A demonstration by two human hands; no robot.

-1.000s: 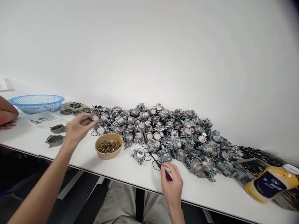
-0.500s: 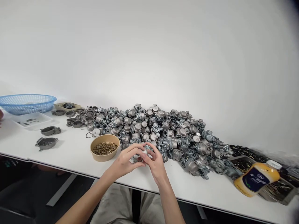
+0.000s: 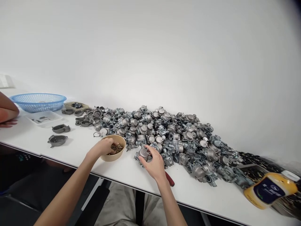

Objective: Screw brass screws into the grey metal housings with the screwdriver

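My left hand [image 3: 107,146] dips into a tan paper bowl [image 3: 112,158], its bunched fingers down among small brass-coloured screws [image 3: 118,148]. The tips are hidden there. My right hand [image 3: 154,161] curves around a grey metal carburetor [image 3: 143,153] on the table, thumb at the near side and fingers at the far side, round cover facing up. A red tool handle [image 3: 169,179] pokes out beside my right wrist; the rest of the tool is hidden. Right behind lies a large heap of similar carburetors [image 3: 164,128].
On the left are loose grey bowl-shaped castings [image 3: 57,140], a clear tray [image 3: 44,118] and a blue basket [image 3: 39,102]. Another person's arm [image 3: 8,110] rests at the far left. A yellow bottle [image 3: 270,190] leans over a metal tray at right.
My left hand has left the carburetor and moved left into the screw bowl. My right hand stays on the carburetor, now on the table. The red handle and the other person's arm have come into view.
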